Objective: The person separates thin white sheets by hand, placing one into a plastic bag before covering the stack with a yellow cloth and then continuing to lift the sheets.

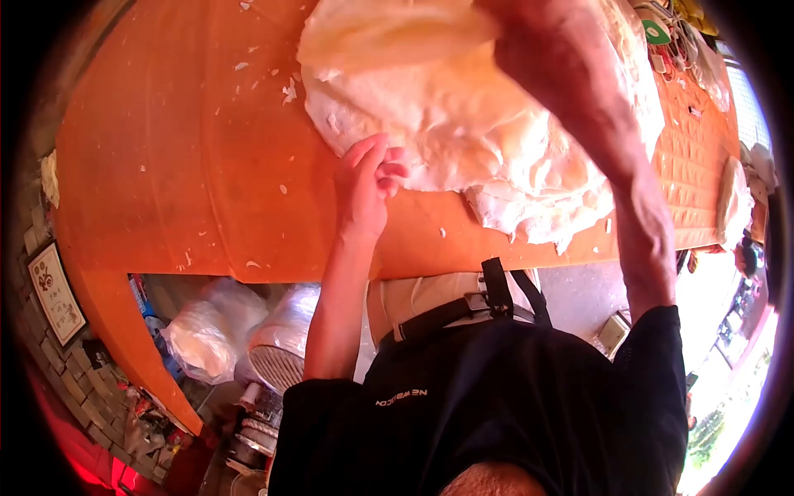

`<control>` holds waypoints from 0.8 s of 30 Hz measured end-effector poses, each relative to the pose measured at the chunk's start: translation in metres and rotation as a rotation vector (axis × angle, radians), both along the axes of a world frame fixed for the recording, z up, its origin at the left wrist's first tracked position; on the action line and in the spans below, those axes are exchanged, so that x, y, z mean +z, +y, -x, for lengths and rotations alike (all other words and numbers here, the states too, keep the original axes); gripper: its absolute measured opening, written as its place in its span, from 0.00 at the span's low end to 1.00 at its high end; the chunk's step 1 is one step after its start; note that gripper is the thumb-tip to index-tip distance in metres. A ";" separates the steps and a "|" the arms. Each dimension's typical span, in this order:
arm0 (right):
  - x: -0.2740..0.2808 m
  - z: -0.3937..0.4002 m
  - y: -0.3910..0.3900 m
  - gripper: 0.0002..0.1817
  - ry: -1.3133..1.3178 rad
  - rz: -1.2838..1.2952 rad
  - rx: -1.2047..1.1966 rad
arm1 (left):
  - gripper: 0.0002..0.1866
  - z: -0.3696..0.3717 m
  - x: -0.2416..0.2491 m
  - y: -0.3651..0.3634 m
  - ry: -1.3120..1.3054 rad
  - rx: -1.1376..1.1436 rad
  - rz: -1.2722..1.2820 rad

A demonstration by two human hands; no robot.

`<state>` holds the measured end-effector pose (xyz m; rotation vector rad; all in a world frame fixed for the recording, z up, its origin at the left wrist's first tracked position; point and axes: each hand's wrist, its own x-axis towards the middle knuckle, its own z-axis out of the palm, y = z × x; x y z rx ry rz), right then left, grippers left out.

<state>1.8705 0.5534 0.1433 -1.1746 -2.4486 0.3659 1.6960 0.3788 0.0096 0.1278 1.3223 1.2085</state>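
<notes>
A large pale, soft, layered sheet of material (463, 124) lies spread over the orange table (248, 165), its ragged lower edge near the table's front edge. At the sheet's lower left edge is my left hand (374, 178), its fingers partly curled and some of them apart; nothing shows inside them. My right arm reaches across the sheet toward the top of the view. My right hand (529, 16) is blurred and cut off by the upper edge, so its fingers cannot be made out.
Small white scraps (289, 91) dot the table. Under it are clear plastic bags (203, 339) and a ribbed round object (277, 366). Cords and a green item (656, 31) lie at the upper right. A framed picture (56, 293) stands at the left.
</notes>
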 end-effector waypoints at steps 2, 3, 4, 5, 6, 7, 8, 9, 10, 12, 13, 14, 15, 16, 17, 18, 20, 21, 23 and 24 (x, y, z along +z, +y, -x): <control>0.020 -0.004 -0.012 0.11 -0.072 -0.329 0.054 | 0.13 0.000 0.003 -0.010 0.079 0.041 0.027; 0.012 -0.011 -0.017 0.04 -0.082 -0.582 0.119 | 0.12 0.000 0.008 -0.010 0.085 0.056 0.032; 0.012 -0.010 -0.035 0.05 -0.101 -0.666 0.123 | 0.11 -0.001 0.010 -0.010 0.090 0.071 0.036; -0.016 -0.011 -0.038 0.06 -0.187 -0.279 0.150 | 0.11 -0.001 0.004 -0.008 -0.012 0.076 -0.048; -0.034 -0.013 -0.045 0.05 -0.246 -0.180 0.151 | 0.12 0.000 -0.007 -0.006 -0.112 0.082 -0.130; -0.050 -0.013 -0.051 0.04 -0.306 -0.055 0.148 | 0.13 0.000 -0.016 -0.005 -0.213 0.086 -0.207; -0.060 -0.015 -0.053 0.04 -0.366 0.071 0.141 | 0.14 -0.002 -0.024 -0.005 -0.193 0.133 -0.252; -0.052 -0.018 -0.063 0.03 -0.188 0.012 0.142 | 0.16 -0.007 -0.030 -0.004 -0.171 0.181 -0.300; -0.043 -0.019 -0.066 0.03 -0.172 0.009 0.143 | 0.17 -0.014 -0.023 -0.001 -0.150 0.227 -0.341; -0.017 -0.020 -0.066 0.03 -0.145 -0.008 0.123 | 0.18 -0.024 -0.003 0.004 -0.221 0.226 -0.371; -0.005 -0.018 -0.069 0.03 -0.142 -0.044 0.113 | 0.19 -0.027 0.004 0.007 -0.262 0.232 -0.337; -0.003 -0.020 -0.067 0.03 -0.137 -0.058 0.133 | 0.19 -0.028 0.008 0.008 -0.299 0.241 -0.299; -0.003 -0.021 -0.063 0.04 -0.130 -0.075 0.154 | 0.19 -0.024 -0.017 0.004 -0.262 0.191 -0.289; -0.005 -0.023 -0.056 0.04 -0.123 -0.093 0.174 | 0.19 -0.022 -0.018 0.004 -0.279 0.198 -0.289; -0.015 -0.031 -0.039 0.07 -0.048 -0.330 0.124 | 0.18 -0.022 -0.017 0.001 -0.297 0.204 -0.286; 0.002 -0.036 -0.018 0.10 -0.177 -0.225 0.113 | 0.18 -0.023 -0.015 -0.003 -0.318 0.209 -0.279; 0.020 -0.069 0.035 0.15 -0.272 -0.273 0.006 | 0.18 -0.021 -0.017 -0.013 -0.364 0.180 -0.254; 0.041 -0.063 0.040 0.11 -0.228 -0.344 -0.038 | 0.18 -0.021 -0.022 -0.018 -0.369 0.192 -0.247; 0.082 -0.049 0.050 0.05 -0.135 -0.480 -0.130 | 0.19 -0.019 -0.029 -0.025 -0.350 0.188 -0.238; 0.088 -0.056 0.071 0.07 -0.164 -0.679 -0.174 | 0.20 -0.016 -0.030 -0.028 -0.326 0.173 -0.235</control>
